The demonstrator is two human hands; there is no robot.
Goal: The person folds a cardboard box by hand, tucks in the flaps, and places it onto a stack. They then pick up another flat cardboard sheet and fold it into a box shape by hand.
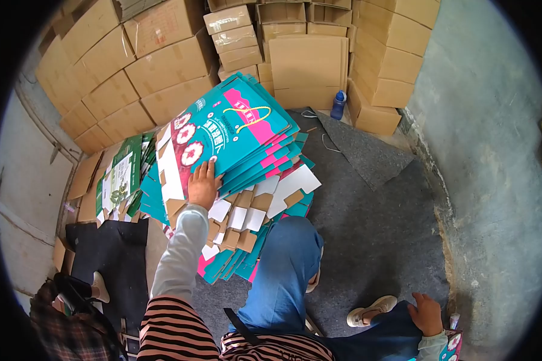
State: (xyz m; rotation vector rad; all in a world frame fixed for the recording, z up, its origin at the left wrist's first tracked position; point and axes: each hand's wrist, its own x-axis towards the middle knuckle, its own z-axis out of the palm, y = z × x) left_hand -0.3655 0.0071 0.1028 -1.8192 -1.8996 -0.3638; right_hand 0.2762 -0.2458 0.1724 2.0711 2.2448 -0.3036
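A tall stack of flattened teal gift cartons with pink panels and fruit pictures stands in front of me. The top one has a yellow cord handle. My left hand lies on the near edge of this top carton, fingers stretched out flat over its printed face. White and brown flaps stick out below it from the cartons underneath. Down at the right, my right hand is beside my knee, fingers apart, with nothing seen in it. Close to its wrist, part of a printed teal carton shows at the frame edge.
Brown cardboard boxes are piled along the back. Green flattened cartons lean at the left. A blue bottle stands by the boxes. Dark matting covers the floor, one corner folded. Another person's shoe shows lower left.
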